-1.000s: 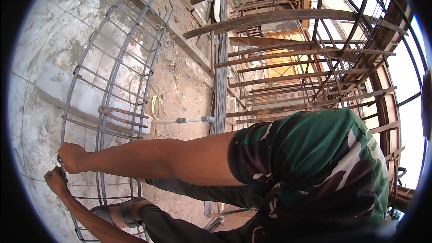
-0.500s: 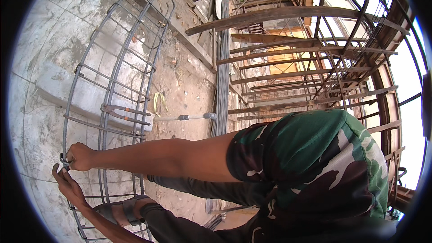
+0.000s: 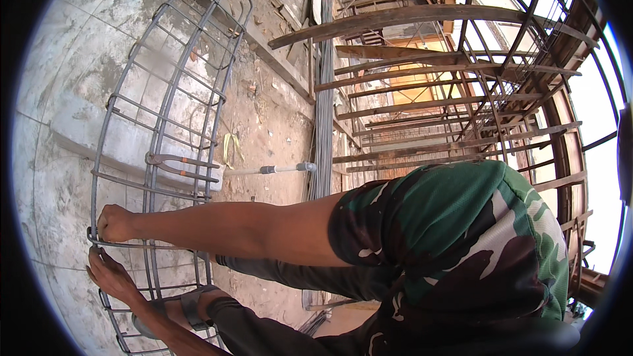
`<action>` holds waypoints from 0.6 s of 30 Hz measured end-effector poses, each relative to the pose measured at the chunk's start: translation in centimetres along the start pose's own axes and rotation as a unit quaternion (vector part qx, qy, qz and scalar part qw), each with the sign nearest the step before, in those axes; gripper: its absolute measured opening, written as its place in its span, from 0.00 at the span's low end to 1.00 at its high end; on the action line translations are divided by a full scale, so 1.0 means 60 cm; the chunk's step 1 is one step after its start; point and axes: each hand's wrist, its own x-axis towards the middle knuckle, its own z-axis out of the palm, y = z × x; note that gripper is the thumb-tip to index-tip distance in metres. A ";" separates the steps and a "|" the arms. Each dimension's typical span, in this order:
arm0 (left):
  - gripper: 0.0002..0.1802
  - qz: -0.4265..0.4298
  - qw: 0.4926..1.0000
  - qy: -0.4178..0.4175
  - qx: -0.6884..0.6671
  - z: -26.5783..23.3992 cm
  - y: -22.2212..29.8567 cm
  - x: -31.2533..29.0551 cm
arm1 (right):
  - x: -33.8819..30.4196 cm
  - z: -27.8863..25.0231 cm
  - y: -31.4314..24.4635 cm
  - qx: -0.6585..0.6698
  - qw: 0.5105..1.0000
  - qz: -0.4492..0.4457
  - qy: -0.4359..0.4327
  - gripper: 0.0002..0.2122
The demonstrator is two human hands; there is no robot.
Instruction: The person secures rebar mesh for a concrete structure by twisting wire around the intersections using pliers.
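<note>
A long cage of steel reinforcing bars (image 3: 158,128) with cross stirrups runs up the left side over a pale concrete surface. At its outer edge, my right hand (image 3: 117,224) is a closed fist round the outer bar, just above a stirrup corner (image 3: 94,236). My left hand (image 3: 113,278) is just below that corner, its bunched fingers closed on the same bar. The fingertips are partly hidden. Pincers (image 3: 181,165) with orange-brown handles rest across the cage bars above my right forearm.
A sandalled foot (image 3: 191,306) stands within the cage's lower part. A grey-white pipe (image 3: 254,171) lies on the dirt beside a yellow strip (image 3: 231,148). Beyond are a bundle of long rods (image 3: 325,105) and wooden scaffold beams (image 3: 409,20).
My right fist has moved slightly up off the stirrup corner, which now shows. My left fingers have drawn in against the bar just below it. The view has shifted slightly.
</note>
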 end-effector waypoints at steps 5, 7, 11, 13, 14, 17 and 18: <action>0.06 -0.061 0.996 0.027 -0.061 -0.006 0.032 0.015 | -0.009 -0.009 -0.001 -0.015 1.000 -0.018 0.003 0.07; 0.06 -0.056 0.996 0.051 -0.057 -0.010 0.037 0.019 | -0.010 -0.012 -0.010 -0.033 0.999 -0.029 0.027 0.06; 0.06 -0.067 0.994 0.062 -0.068 -0.011 0.031 0.009 | -0.014 -0.001 -0.032 -0.102 0.988 -0.042 0.110 0.08; 0.06 -0.063 0.991 0.070 -0.090 -0.009 0.031 0.007 | -0.015 0.002 -0.037 -0.137 0.982 -0.032 0.126 0.08; 0.06 -0.059 0.990 0.070 -0.106 -0.005 0.025 0.004 | -0.015 0.003 -0.039 -0.141 0.980 -0.024 0.136 0.08; 0.05 -0.061 0.997 0.019 -0.052 -0.024 0.030 0.016 | -0.018 0.007 -0.045 -0.158 0.974 0.002 0.161 0.07; 0.04 -0.065 0.998 -0.006 -0.017 -0.030 0.034 0.022 | -0.021 0.009 -0.046 -0.166 0.972 0.011 0.167 0.06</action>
